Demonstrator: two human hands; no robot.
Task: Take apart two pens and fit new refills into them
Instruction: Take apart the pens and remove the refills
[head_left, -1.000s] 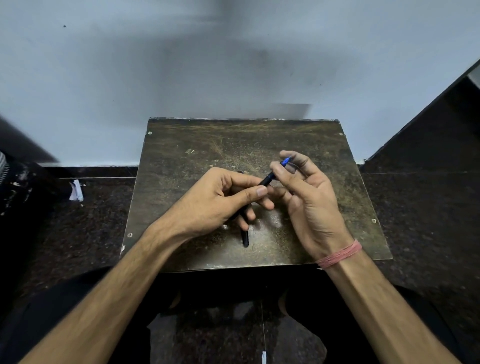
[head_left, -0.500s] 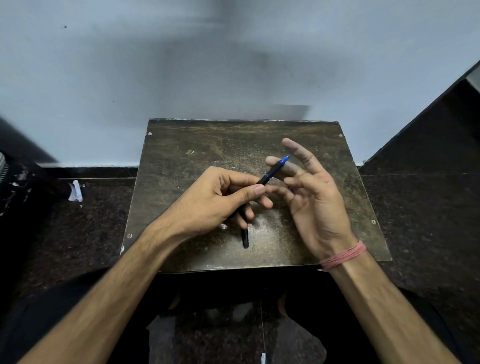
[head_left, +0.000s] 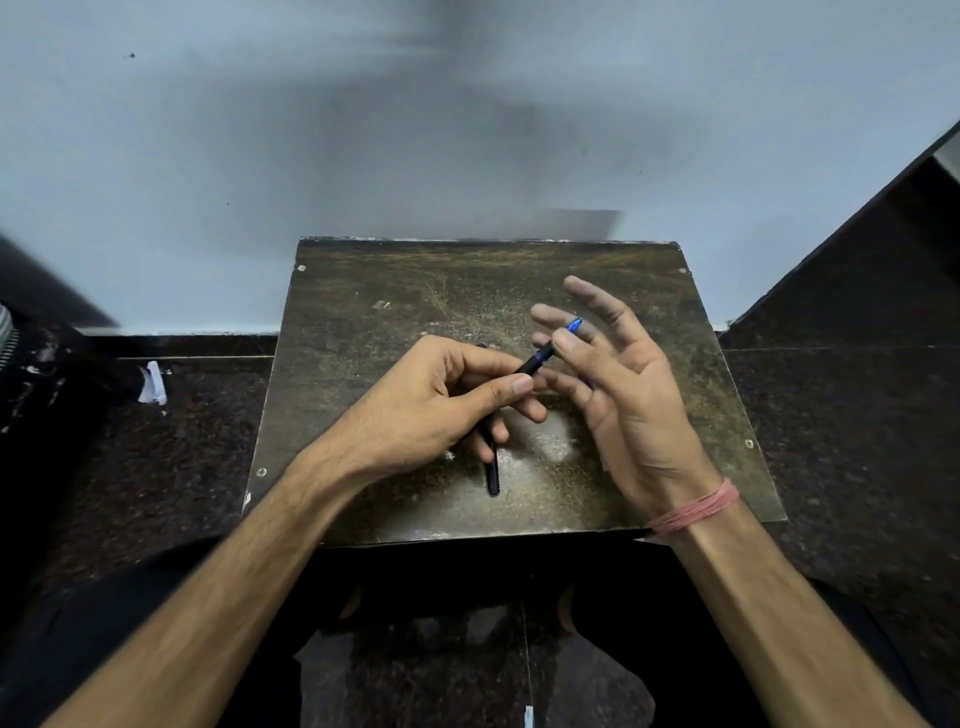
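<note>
My left hand (head_left: 436, 400) grips a black pen (head_left: 532, 362) with a blue tip, which points up and to the right. My right hand (head_left: 628, 400) is held beside it with the palm turned inward and the fingers spread and mostly straight. Its fingertips touch the pen near the blue tip (head_left: 574, 325), which shows between them. A second black pen (head_left: 493, 477) lies on the worn dark table top (head_left: 363, 312), partly hidden under my left hand.
The small table stands against a pale wall (head_left: 311, 130). Dark speckled floor lies on both sides, with a white paper scrap (head_left: 154, 385) at the left. A dark slanted panel (head_left: 857, 260) rises at the right. My legs are under the table's near edge.
My right hand has gone from pinching the pen's blue tip to spreading its fingers around it. My left hand and the pen on the table stayed put.
</note>
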